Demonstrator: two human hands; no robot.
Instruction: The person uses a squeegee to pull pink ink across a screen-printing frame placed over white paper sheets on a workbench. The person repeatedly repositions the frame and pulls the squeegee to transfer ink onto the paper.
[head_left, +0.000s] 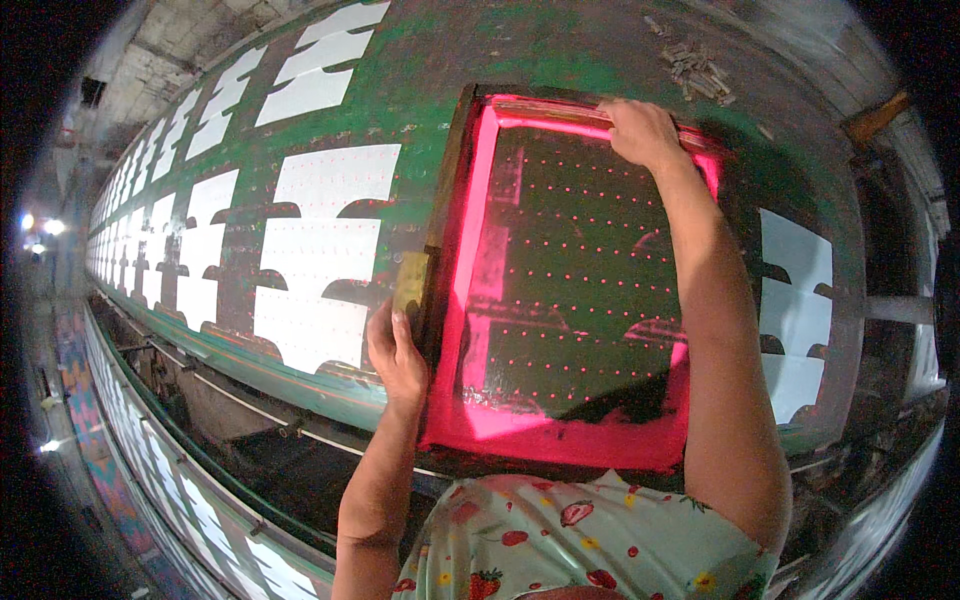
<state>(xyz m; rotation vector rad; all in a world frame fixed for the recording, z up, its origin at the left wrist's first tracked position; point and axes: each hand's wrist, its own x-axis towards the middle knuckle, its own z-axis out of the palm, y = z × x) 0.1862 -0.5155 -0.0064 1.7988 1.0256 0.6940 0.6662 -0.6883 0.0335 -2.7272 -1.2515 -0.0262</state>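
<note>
1. Dim, rough-walled surroundings, with bright lights [53,227] at the left edge, hold a long green-and-brown stained worktop [520,45] running across the frame; another run of white shapes shows at the lower left.
2. White notched sheets [330,245] lie flat in two rows from the centre-left into the distance, spaced apart, probably so that none overlaps its neighbour. Another white sheet [797,320] lies at the right, beyond the forearm.
3. The pink-stained screen frame [455,340] lies on the worktop at the centre of the frame, its dark panel crossed by rows of pink dots. It sits close to the person's patterned top [560,535], presumably so both arms can reach its edges.
4. The left hand [398,350] is narrowed around the lower end of a yellow block [410,285] on the frame's left side, which seems to serve as a grip; some fingers are hidden.
5. The right hand [645,132] is curled over the far edge, upper centre-right; whether it holds the rail alone or also a bar there, I cannot tell. Holding side and far edge likely steadies the frame.
6. Small pale sticks [695,72] lie piled at the upper right, apart from the frame.
</note>
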